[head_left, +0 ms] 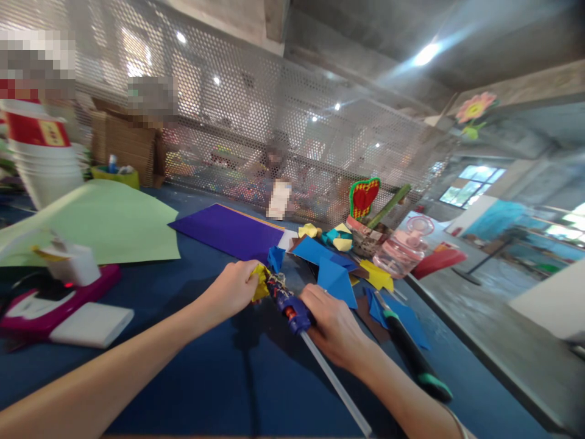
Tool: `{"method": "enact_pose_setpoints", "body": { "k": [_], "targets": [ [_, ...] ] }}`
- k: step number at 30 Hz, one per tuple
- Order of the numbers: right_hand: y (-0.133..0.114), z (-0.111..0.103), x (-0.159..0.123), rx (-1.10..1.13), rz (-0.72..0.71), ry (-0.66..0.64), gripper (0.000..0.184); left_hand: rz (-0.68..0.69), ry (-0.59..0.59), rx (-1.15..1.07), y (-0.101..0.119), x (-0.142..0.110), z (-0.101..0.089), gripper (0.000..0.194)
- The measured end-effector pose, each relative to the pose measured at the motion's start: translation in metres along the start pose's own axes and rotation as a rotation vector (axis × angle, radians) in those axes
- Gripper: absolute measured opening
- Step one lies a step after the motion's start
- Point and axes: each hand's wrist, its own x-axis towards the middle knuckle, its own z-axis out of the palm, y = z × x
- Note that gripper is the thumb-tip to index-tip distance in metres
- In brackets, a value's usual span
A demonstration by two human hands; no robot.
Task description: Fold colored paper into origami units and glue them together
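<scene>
My left hand [235, 286] is closed on a crumpled yellow paper piece [260, 281]. My right hand [329, 320] grips a dark blue hot glue gun [290, 310], whose tip points at the yellow paper. From the back of the gun a long translucent glue stick [338, 384] sticks out toward me. Whether the tip touches the paper I cannot tell. Just beyond the tip is a small folded blue paper piece [276, 258]. The gun's trigger is hidden by my right hand.
Purple sheets [228, 231] and a pale green sheet [132, 219] lie on the blue table. At left is a magenta power strip [105, 277] with plugs. Blue paper scraps [336, 280], a black-and-green utility knife [411, 350] and a pink clear bottle [402, 250] are at right. Paper cups [43, 164] stand far left.
</scene>
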Motion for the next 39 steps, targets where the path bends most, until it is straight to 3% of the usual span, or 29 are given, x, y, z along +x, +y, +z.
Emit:
{"method": "enact_pose_setpoints", "body": {
  "k": [33,39],
  "targets": [
    [0.0008,0.0001,-0.0005,-0.016,-0.011,0.000,0.008,0.003,0.001,0.022,0.0033,-0.0021,-0.0001,0.020],
    [-0.0005,-0.0026,-0.0029,-0.002,-0.029,0.033,0.006,-0.052,0.028,-0.178,-0.0016,0.0016,-0.0023,0.016]
  ]
}}
